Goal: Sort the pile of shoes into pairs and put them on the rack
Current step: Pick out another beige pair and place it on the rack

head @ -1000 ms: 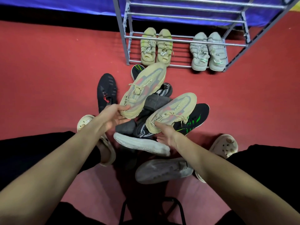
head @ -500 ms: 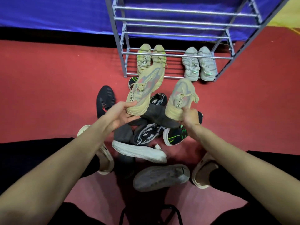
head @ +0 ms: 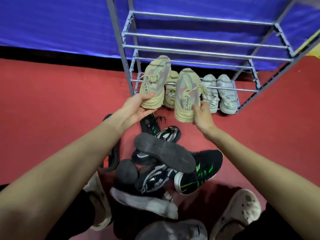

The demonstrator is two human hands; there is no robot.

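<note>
The step in hand seemed to be the carrying of one matched pair to the rack (head: 127,59); the next move, as I judge it, called for lifting both shoes over the front bar and setting them side by side on a free shelf, since the lowest shelf was already half taken.

At the left, the left hand (head: 136,108) held the heel of the left beige sneaker (head: 155,82); its fingers (head: 148,95) were wrapped close around the heel, the thumb on top near the printed letters; the toe pointed up and away, in front of the rack's lower bars. Just behind it, a yellowish pair (head: 171,94) stood on the lowest shelf, partly hidden.

In the middle, the right beige sneaker (head: 187,94) hung beside the first one, near but not touching as far as I could tell; the right hand (head: 203,115) clamped its heel, the fingers pressed tight against the side and the sole.

More to the right, a pale grey pair (head: 219,92) rested on the same lowest shelf; the higher shelves looked free.

Below the hands, the pile of dark shoes (head: 166,161) lay on the red floor (head: 52,110), unsorted.
</note>
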